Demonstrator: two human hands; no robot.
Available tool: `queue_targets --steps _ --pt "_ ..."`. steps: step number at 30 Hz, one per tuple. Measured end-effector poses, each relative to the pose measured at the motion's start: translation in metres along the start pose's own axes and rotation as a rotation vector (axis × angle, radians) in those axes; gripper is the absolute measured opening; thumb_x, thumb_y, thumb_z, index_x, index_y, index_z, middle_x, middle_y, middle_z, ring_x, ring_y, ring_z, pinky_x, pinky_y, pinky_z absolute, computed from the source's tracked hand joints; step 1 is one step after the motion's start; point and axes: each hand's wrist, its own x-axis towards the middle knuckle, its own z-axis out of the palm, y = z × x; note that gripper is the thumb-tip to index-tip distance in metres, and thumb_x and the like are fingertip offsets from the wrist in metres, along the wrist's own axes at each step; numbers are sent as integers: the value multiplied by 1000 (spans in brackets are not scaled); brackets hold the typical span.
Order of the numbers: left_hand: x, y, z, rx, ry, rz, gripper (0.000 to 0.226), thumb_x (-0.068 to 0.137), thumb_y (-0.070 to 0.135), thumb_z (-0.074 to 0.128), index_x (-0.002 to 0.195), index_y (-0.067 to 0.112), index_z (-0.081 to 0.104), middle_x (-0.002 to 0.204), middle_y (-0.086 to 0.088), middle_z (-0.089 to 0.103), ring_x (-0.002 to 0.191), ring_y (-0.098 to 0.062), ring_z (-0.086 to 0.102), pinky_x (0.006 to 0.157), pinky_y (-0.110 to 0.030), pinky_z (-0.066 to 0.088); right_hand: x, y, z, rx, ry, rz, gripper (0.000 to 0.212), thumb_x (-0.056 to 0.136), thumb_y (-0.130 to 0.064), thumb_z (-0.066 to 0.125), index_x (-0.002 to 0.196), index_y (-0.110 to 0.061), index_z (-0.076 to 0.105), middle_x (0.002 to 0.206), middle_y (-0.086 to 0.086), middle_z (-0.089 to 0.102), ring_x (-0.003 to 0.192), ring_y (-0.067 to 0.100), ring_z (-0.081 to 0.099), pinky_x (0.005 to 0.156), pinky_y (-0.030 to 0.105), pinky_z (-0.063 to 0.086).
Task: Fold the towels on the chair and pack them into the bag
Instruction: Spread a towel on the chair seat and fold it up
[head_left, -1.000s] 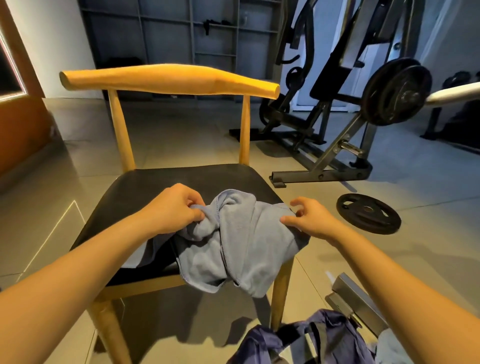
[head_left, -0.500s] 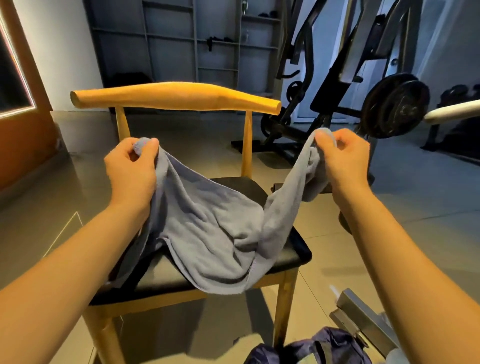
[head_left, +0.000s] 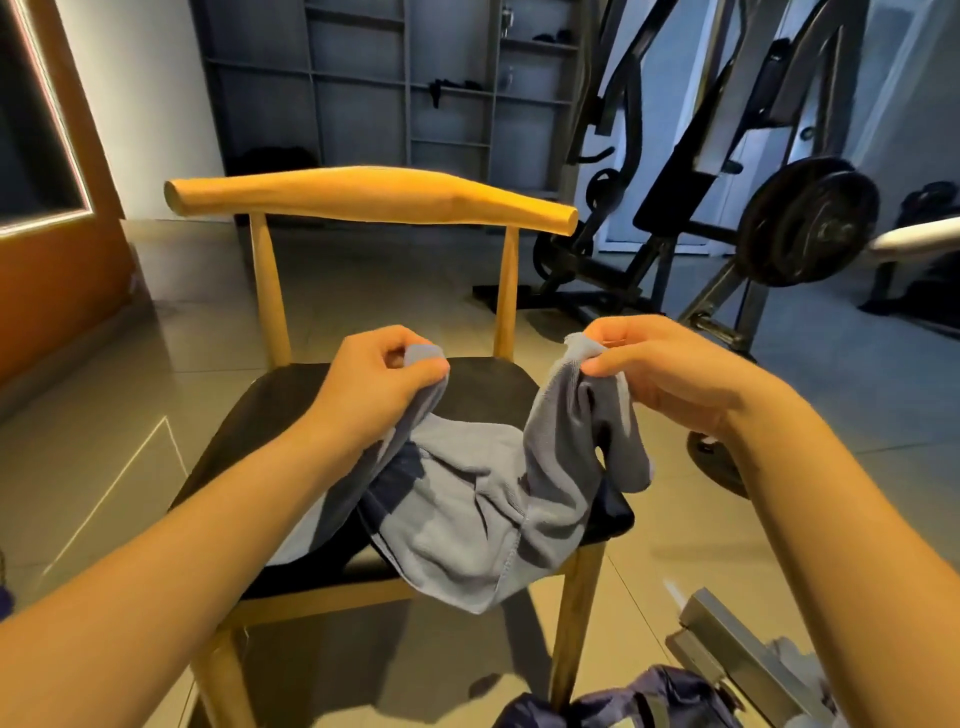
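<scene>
Pinching one corner of the grey-blue towel, the left hand sits at the centre of the frame, fingers curled and thumb pressing the cloth against them. The right hand, right of centre at about the same height, grips another corner between thumb and curled fingers. Both corners are raised above the black seat of the wooden chair. The cloth sags between the hands in loose folds. Its middle rests on the seat and its lower edge hangs over the seat's front rim. One flap dangles below the right hand. At the bottom edge, right of centre, the dark purple bag lies on the tiled floor just beside the chair's front leg. A weight machine stands in the upper right, grey shelving at the upper middle.
</scene>
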Motion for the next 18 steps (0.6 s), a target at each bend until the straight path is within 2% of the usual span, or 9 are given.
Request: queue_targets --steps 2,4,6,8,10,13,16,18 --pt "-5 -1 9 16 -108 -37 5 91 13 74 95 12 75 84 -2 76 75 -3 69 67 -16 53 -7 1 4 24 -108 -50 6 94 -2 61 96 1 66 93 16 65 89 28 63 83 39 48" --pt "-9 -1 15 51 -201 -72 5 92 15 73 92 12 77 80 -5 76 69 -1 67 62 -16 53 -11 11 16 -51 -209 -24 7 93 -5 65 94 -1 71 93 18 70 89 32 66 85 42 53" --pt "-10 -3 17 83 -262 -128 9 92 20 73 88 14 79 81 -8 76 70 -7 67 65 -23 54 -15 25 35 -190 -322 30 9 93 -11 69 96 -5 76 95 17 74 90 31 69 87 42 56" --pt "-11 -7 19 82 -325 -191 12 92 23 73 87 16 81 86 -15 76 73 -16 63 69 -32 52 -19 37 53 -300 -420 56 11 94 -13 69 97 -7 78 87 8 74 81 17 67 82 34 56" --pt "-14 -10 22 87 -363 -232 13 93 24 71 88 17 82 91 -22 73 72 -20 57 68 -33 45 -24 45 63 -343 -486 68 15 97 -12 66 102 -3 76 86 5 72 79 12 63 78 29 55" --pt "-14 -12 26 90 -302 -243 16 94 25 69 91 15 81 91 -20 73 70 -15 54 64 -29 43 -28 50 62 -360 -491 61 17 95 -10 65 105 1 74 96 18 70 84 18 61 82 35 56" --pt "-14 -13 27 36 -218 -224 22 97 23 65 93 6 78 80 -13 70 73 -12 56 66 -24 45 -31 47 60 -309 -437 46 19 94 -17 71 95 1 74 83 16 66 76 14 58 70 22 50" --pt "-14 -14 28 -41 -88 -168 28 99 22 61 89 -1 73 75 -9 63 71 -11 54 66 -21 45 -31 46 59 -275 -451 46 20 95 -21 71 92 -2 76 80 15 65 73 15 57 66 19 48"
